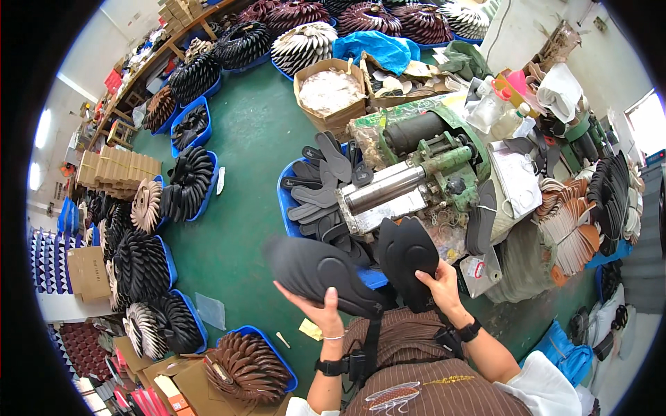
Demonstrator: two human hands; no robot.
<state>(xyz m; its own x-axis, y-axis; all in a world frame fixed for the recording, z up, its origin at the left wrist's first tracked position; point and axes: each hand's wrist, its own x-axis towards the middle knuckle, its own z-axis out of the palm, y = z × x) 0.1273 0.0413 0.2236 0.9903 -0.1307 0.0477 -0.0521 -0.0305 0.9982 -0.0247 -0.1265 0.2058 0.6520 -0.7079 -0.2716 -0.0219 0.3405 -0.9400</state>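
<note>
My left hand (320,313) grips a black insole (312,267) with a raised oval outline, the thumb on top and the fingers underneath. Its far end is smeared by motion. In my right hand (445,290) is a stack of black insoles (407,256), pinched at its right edge and fanned slightly apart. Both are held up in front of my striped brown apron (409,378). Just beyond them, a blue bin (286,208) holds many loose grey and black insoles (316,194). A green machine (451,166) with a shiny metal roller (383,188) stands at the bin's right.
Blue tubs of fanned shoe parts (187,177) line the green floor (250,132) on the left and at the back. An open cardboard box (331,90) stands beyond the bin. Stacks of tan insoles (569,236) and a plastic bottle (489,107) crowd the right side.
</note>
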